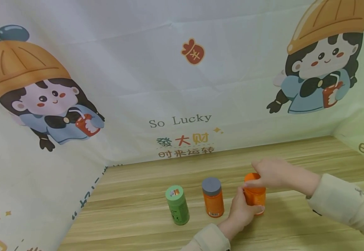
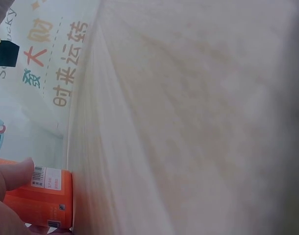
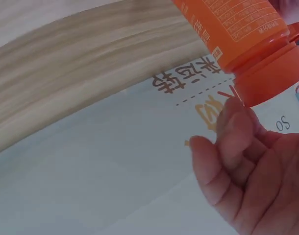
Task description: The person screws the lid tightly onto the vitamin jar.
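Note:
My left hand (image 1: 243,209) grips an upright orange bottle (image 1: 256,199) low on its body, the thumb lying across the front near the base. In the left wrist view that thumb rests beside the barcode label (image 2: 46,177). Over the bottle's orange lid (image 1: 251,177) is my right hand (image 1: 271,173), its thumb across the lid's front side and its fingers spread behind. Seen from the right wrist, the loosely bent fingers (image 3: 233,137) come right at the edge of the lid, and the palm holds nothing.
To the left on the wood-grain table (image 1: 131,205) stand another orange bottle (image 1: 214,204) with a grey lid and a green canister (image 1: 179,211). A white printed cloth (image 1: 138,80) rises behind and at both sides.

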{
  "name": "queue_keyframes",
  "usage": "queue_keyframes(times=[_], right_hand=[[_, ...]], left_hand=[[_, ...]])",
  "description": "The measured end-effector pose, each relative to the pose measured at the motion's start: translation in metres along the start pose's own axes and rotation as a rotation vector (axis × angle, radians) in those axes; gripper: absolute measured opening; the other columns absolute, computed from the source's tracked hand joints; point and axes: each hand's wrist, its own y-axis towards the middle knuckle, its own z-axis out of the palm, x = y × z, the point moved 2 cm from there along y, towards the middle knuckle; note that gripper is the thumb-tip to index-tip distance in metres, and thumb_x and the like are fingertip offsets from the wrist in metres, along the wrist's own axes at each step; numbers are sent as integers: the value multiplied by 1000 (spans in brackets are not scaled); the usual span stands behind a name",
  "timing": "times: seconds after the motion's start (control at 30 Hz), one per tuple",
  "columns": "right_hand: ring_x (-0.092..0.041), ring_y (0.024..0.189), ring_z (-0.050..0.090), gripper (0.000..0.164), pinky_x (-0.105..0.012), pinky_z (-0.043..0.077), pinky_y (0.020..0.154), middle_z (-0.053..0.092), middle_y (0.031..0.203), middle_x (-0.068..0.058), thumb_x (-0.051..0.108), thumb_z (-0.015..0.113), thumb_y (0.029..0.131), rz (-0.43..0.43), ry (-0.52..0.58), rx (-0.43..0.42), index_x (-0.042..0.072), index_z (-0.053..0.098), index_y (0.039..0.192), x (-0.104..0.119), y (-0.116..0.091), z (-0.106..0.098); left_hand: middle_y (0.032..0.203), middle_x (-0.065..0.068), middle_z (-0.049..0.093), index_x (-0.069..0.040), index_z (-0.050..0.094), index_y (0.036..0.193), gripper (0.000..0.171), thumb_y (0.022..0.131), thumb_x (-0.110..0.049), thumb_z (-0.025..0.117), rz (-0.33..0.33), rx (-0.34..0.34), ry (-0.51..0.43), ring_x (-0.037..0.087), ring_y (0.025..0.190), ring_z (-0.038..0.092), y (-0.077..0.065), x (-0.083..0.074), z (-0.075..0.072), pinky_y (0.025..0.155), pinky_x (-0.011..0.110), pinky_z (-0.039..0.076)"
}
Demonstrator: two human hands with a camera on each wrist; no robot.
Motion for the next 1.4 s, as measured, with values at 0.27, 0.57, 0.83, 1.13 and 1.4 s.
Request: queue_keyframes(times=[0.27,0.57,0.83,1.13,1.4], right_hand=[[-28,85,59,64,-43,49,75,62,98,-15,54,50,87,-46,158,167,-5,56,110,-9,4,-9],[-38,127,36,50,-48,38,99,37,141,-16,-8,58,82,-434,219,286,12,55,127,-17,-3,-18],[-32,115,49,42,-37,48,90,49,129,-15,-3,62,81,-447,269,274,7,57,122,-21,-5,-12],[-5,78,47,42,-25,46,69,51,96,3,29,66,83,-419,212,162,1,57,113,-19,-2,-9],[-3,60,39,36,-18,37,53,45,71,8,39,67,78,-277,197,30,8,54,90,-19,0,5]], left_hand=[[100,0,58,-11,47,108,52,68,1,77,13,0,-11,17,93,56,0,1,1,86,38,46],[101,0,58,-11,46,109,53,68,1,77,11,1,1,18,94,56,-1,1,0,87,39,46],[98,-1,58,-11,46,106,52,67,2,77,21,-6,-1,16,91,55,-1,0,0,86,36,46],[100,-1,57,-12,46,107,52,67,2,77,31,0,-4,16,93,55,0,0,0,87,36,45],[100,-3,56,-13,46,105,51,67,0,78,28,-3,24,15,93,54,1,1,0,87,35,45]])
